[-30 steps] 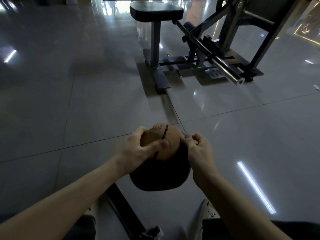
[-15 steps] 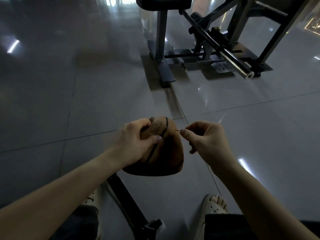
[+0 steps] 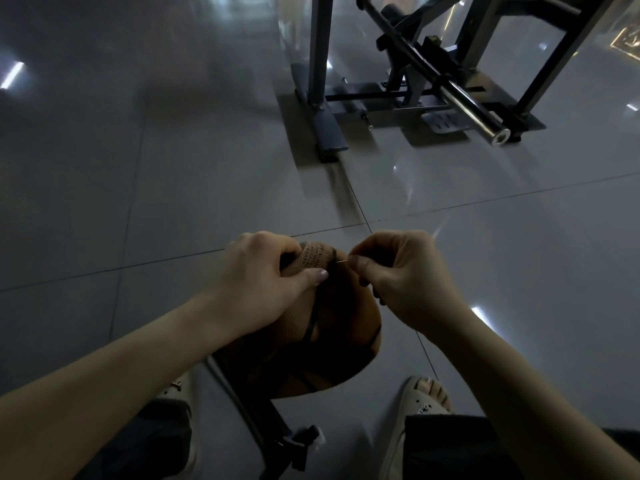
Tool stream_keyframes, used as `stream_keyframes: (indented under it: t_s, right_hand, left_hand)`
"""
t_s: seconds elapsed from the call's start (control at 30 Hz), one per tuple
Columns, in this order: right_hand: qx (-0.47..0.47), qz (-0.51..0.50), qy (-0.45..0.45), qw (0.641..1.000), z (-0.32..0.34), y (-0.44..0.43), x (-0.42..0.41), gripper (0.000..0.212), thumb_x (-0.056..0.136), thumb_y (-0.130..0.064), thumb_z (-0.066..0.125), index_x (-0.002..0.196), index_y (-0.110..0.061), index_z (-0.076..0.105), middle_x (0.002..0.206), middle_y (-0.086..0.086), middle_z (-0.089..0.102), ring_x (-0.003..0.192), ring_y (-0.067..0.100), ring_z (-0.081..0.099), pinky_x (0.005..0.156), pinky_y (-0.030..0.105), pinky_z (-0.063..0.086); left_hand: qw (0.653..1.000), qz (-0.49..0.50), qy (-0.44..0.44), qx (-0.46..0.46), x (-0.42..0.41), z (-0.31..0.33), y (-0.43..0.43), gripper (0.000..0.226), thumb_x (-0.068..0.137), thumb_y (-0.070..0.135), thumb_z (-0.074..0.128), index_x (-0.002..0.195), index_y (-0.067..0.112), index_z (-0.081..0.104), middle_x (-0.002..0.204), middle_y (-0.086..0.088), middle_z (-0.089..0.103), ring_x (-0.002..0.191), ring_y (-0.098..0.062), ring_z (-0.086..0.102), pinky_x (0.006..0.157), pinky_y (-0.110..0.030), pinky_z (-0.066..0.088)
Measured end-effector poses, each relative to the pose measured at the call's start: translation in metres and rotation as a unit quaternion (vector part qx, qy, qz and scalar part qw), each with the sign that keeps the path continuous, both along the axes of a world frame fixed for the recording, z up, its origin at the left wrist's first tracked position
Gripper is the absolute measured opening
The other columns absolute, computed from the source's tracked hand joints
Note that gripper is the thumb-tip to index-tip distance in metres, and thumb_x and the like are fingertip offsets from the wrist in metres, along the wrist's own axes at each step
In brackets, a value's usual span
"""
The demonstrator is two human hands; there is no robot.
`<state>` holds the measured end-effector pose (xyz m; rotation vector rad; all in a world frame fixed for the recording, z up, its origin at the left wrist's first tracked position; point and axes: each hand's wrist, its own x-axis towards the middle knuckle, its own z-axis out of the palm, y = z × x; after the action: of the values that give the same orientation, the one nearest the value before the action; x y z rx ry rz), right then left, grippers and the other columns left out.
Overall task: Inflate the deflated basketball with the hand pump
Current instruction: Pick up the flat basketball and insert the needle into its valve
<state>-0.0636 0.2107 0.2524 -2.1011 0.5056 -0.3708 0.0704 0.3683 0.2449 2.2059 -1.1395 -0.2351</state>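
Basketball (image 3: pixel 332 348) in left hand (image 3: pixel 256 275), needle (image 3: pixel 341 261) in right hand (image 3: pixel 401 271)

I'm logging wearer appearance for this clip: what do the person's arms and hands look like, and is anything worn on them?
Both forearms are bare, with no sleeves in view. The left hand and right hand wear no gloves; no rings, watch or wristbands show. Fingernails look short and unpainted in the dim light.

I count two hands of mine, the left hand (image 3: pixel 258 275) and the right hand (image 3: pixel 403 271). One basketball (image 3: pixel 332 341), caved in. One thin needle (image 3: pixel 343 261), pinched at my right fingertips. Two pale sandals, one left sandal (image 3: pixel 175 388) and one right sandal (image 3: pixel 424 398). One black pump (image 3: pixel 263 420) on the floor. One weight machine (image 3: pixel 408 81), with one steel bar (image 3: pixel 471 107).
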Motion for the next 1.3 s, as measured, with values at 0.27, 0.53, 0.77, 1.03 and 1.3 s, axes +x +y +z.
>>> stream_keyframes:
  t_s: [0.27,0.53,0.77,1.03,1.3]
  right_hand:
    - [-0.032,0.009,0.003,0.999,0.001,-0.001,0.0,0.007,0.089,-0.011,0.068,0.086,-0.016,0.073,0.068,-0.013,0.065,0.066,-0.001,0.065,0.061,0.013,0.05]
    - [-0.021,0.01,-0.005,1.0,0.0,0.002,0.0,0.006,0.089,-0.011,0.069,0.088,-0.011,0.074,0.069,-0.012,0.066,0.064,-0.001,0.066,0.06,0.015,0.051]
    - [-0.194,0.009,0.041,0.98,0.001,0.01,0.0,0.011,0.091,-0.025,0.062,0.095,-0.019,0.071,0.079,-0.009,0.069,0.068,0.006,0.064,0.063,0.028,0.058]
    - [-0.328,0.055,0.06,0.941,0.001,0.014,0.002,0.019,0.095,-0.027,0.05,0.087,-0.016,0.063,0.065,-0.005,0.058,0.053,0.014,0.053,0.051,0.034,0.049]
    - [-0.357,0.044,0.067,0.931,-0.005,0.019,0.006,0.015,0.091,-0.02,0.059,0.078,-0.012,0.057,0.057,-0.005,0.05,0.045,0.014,0.044,0.041,0.028,0.037]
  left_hand:
    - [0.999,-0.006,-0.038,-0.008,0.0,-0.002,0.001,0.036,0.077,0.059,0.07,0.065,0.025,0.064,0.054,0.008,0.054,0.054,-0.007,0.053,0.053,-0.029,0.04]
    - [0.997,-0.011,-0.071,0.002,-0.001,0.0,0.002,0.039,0.077,0.061,0.066,0.065,0.024,0.062,0.053,0.007,0.052,0.05,-0.007,0.05,0.05,-0.033,0.044]
    - [0.998,-0.019,-0.061,0.004,-0.006,-0.001,0.001,0.04,0.078,0.06,0.069,0.065,0.022,0.063,0.052,0.005,0.052,0.048,-0.008,0.049,0.049,-0.032,0.045]
    - [0.996,-0.036,-0.084,-0.025,-0.013,0.005,0.0,0.023,0.079,0.044,0.08,0.075,0.026,0.066,0.051,0.023,0.048,0.056,0.01,0.053,0.05,-0.008,0.036]
    - [0.994,-0.052,-0.074,-0.061,-0.024,0.008,-0.001,0.035,0.082,0.021,0.078,0.063,0.035,0.052,0.048,0.025,0.04,0.058,0.015,0.05,0.061,0.001,0.034]
